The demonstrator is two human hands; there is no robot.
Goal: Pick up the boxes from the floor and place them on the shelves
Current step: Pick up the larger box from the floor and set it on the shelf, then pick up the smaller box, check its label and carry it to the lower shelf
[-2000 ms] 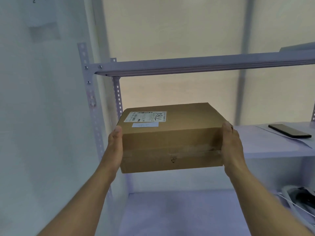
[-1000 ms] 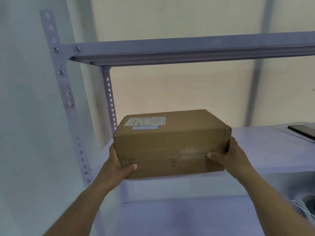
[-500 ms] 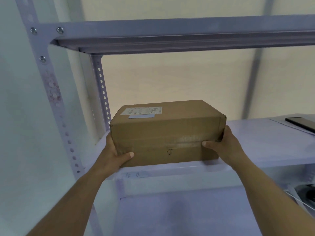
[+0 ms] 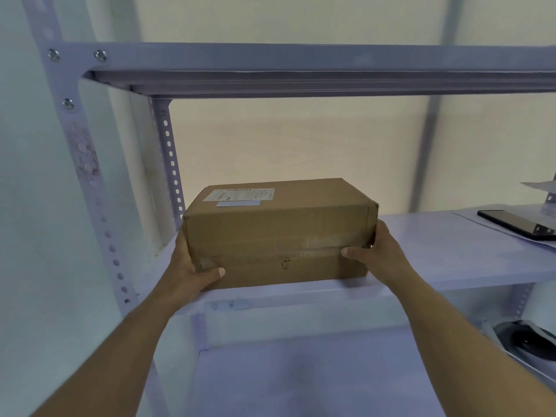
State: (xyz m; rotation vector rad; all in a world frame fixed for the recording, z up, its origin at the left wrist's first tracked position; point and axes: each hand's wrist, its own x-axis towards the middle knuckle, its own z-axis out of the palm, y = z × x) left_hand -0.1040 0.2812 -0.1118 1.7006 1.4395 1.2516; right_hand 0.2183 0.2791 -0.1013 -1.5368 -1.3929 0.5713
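Observation:
A brown cardboard box [image 4: 279, 230] with a white shipping label on its top rests on the left end of the middle shelf [image 4: 436, 260], close to the front edge. My left hand [image 4: 192, 272] grips the box's lower left corner, thumb across the front face. On the opposite end, my right hand [image 4: 379, 254] clasps the box with the thumb pressed on the front. No other boxes are in view.
A black phone [image 4: 517, 225] lies on paper at the shelf's right end. The upper shelf beam [image 4: 301, 70] runs overhead. Perforated metal uprights [image 4: 87, 176] stand at the left. The lower shelf [image 4: 301, 380] holds a dark object [image 4: 523, 338] at its right.
The box went from held in the air in front of the rack to resting on the middle shelf. My thumbs shifted onto its front face and both hands stayed on it.

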